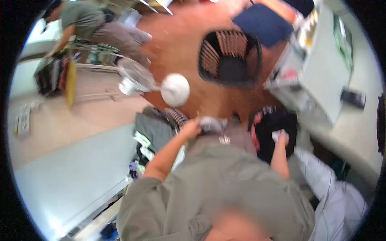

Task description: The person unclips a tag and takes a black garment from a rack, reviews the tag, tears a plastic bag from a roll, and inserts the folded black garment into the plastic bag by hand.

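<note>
My left hand (190, 129) is closed at the edge of a small grey bundle, perhaps cloth or plastic (213, 125), in front of my waist. Motion blur hides its exact kind. My right hand (283, 139) is closed on a small crumpled white piece (277, 134), paper or cloth. It is over a pile of black fabric (273, 120) with some red at its left side. Close to my left forearm lie dark grey folded garments (155, 128) with white-and-green labels.
A black slatted basket (230, 70) stands on the reddish floor (177, 36). At the left are a long table (100, 120), a white round-headed stand (175, 90) and another person (86, 20) bending over. A pale counter (321, 76) runs along the right, with a dark box (353, 99).
</note>
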Tool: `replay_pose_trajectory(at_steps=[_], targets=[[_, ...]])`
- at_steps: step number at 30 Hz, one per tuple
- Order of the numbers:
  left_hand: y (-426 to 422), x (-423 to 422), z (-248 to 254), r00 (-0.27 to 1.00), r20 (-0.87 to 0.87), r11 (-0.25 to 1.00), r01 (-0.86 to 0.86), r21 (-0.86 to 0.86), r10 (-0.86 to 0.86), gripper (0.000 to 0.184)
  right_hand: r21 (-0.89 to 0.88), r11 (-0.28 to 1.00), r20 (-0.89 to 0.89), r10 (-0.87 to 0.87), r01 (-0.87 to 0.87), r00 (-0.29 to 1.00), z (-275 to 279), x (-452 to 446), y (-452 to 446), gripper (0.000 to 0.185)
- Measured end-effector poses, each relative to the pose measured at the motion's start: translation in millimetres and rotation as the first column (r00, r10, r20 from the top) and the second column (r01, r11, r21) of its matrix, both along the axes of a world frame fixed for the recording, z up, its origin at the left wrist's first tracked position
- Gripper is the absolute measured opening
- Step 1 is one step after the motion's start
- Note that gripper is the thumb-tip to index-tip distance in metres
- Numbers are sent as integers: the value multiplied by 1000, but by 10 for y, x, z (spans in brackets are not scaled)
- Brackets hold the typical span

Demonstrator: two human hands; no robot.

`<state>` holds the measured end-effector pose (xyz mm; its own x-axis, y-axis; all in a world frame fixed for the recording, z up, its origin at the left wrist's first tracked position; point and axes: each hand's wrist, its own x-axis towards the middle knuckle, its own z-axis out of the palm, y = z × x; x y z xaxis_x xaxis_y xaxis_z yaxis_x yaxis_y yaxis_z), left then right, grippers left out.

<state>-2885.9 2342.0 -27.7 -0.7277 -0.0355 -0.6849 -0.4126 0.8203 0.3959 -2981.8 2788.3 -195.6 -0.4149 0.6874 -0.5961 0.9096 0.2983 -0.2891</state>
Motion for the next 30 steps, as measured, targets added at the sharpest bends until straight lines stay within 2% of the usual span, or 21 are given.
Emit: replay_pose_trajectory(at_steps=[1, 2, 3, 4, 5, 6, 8, 10, 12, 14, 15, 16, 17, 18, 20, 21, 22, 25, 26, 28, 30], targets=[[-281, 352, -565, 985, -163, 997, -57, 47, 64, 57, -59, 996, -52, 58, -61, 997, 610, -139, -361, 40], [-390, 492, -625, 943, -243, 968, -194, 159, 228, 58, -75, 973, -88, 211, -218, 973, 288, -201, -304, 37], [-417, 496, -412, 936, -255, 970, -224, 98, 242, 56, -330, 944, -226, -87, 8, 970, 115, -257, -425, 28], [-375, 442, 0, 895, -7, 888, -442, 128, 446, 54, -580, 792, -223, -379, 190, 898, 30, -310, -543, 21], [-484, 645, -198, 845, -106, 837, -487, 250, 523, 48, -634, 762, -223, -342, 131, 913, 159, -432, -786, 19], [-487, 847, -148, 823, -126, 819, -512, 258, 554, 48, -673, 735, -215, -304, 85, 928, 355, -429, -970, 20], [-614, 881, -81, 669, -246, 685, -535, 495, 701, 41, -729, 683, -267, -213, -52, 940, 227, -618, -1263, 20], [-636, 1003, 91, 583, -262, 628, -614, 478, 769, 36, -542, 766, -453, 80, -346, 888, 315, -624, -1581, 26], [-642, 1266, 56, 330, -52, 285, -716, 637, 943, 35, -531, 686, -489, 230, -497, 841, 490, -617, -1894, 28], [-610, 1464, 225, 175, -87, 191, -766, 614, 981, 34, -534, 616, -476, 348, -579, 808, 501, -704, -2120, 32], [-543, 1503, 444, 25, -76, 66, -788, 612, 997, 36, -522, 590, -481, 392, -615, 784, 504, -765, -2207, 32], [-505, 1599, 545, -109, -89, -31, -790, 613, 990, 36, -503, 561, -480, 451, -657, 753, 525, -878, -2296, 32], [-541, 1786, 384, -147, -197, -8, -820, 573, 969, 32, -432, 487, -451, 612, -759, 649, 451, -1044, -2378, 32], [-476, 1900, 532, -231, -201, -86, -833, 547, 952, 27, -364, 383, -397, 761, -849, 514, 355, -1218, -2396, 32], [-405, 2309, 406, -397, -196, -228, -794, 564, 897, 37, -246, 170, -350, 902, -954, 251, 254, -1466, -2518, 33], [-248, 2238, 957, -473, -246, -343, -836, 428, 846, 36, -339, 152, -316, 911, -928, 265, 292, -1560, -2575, 34], [-163, 2484, 746, -606, -273, -398, -737, 547, 748, 35, -426, 145, -291, 912, -893, 287, 419, -1614, -2728, 35], [207, 2823, 929, -835, -263, -459, -497, 736, 483, 34, -499, -1, -176, 979, -866, 100, 510, -1848, -3059, 39], [378, 2916, 951, -877, -273, -447, -443, 777, 395, 34, -340, -338, -229, 935, -878, -271, 444, -1962, -3094, 40], [741, 2976, 1113, -933, -273, -539, -358, 763, 235, 36, -371, -209, 3, 974, -905, -226, 422, -1940, -3286, 34], [1090, 3011, 1172, -933, -347, -487, -348, 801, 94, 38, -398, -332, 1, 932, -855, -362, 256, -1906, -3404, 31]])
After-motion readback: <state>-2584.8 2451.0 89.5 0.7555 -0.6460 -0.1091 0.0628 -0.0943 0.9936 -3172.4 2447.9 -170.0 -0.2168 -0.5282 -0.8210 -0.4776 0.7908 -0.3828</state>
